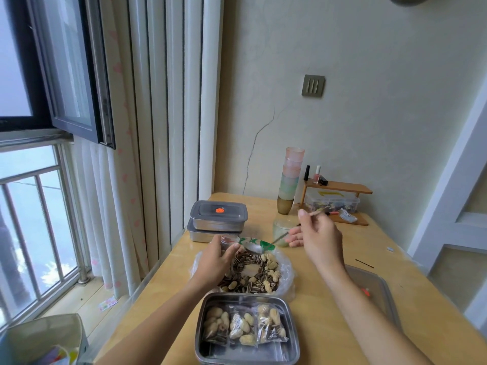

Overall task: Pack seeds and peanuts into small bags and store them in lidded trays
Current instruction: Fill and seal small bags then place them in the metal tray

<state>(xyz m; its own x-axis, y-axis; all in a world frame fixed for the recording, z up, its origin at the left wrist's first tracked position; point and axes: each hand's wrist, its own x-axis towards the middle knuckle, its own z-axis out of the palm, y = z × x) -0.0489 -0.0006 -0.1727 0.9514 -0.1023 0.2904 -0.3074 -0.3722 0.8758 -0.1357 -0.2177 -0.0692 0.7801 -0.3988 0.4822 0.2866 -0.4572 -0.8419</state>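
Lying in tray (250, 353): three packed bags (242, 329)

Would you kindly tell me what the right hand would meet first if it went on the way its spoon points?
Probably the small clear bag that the left hand holds: the right hand aims its spoon leftward at it, though depth is unclear.

Nothing legible anywhere; green print (264, 243) on the plastic bag (286, 270) too blurred to read; round orange sticker (219, 210) on the top tray lid (233, 207) without readable characters; yellow mark (328, 193) on the clear storage box (345, 202) indistinct.
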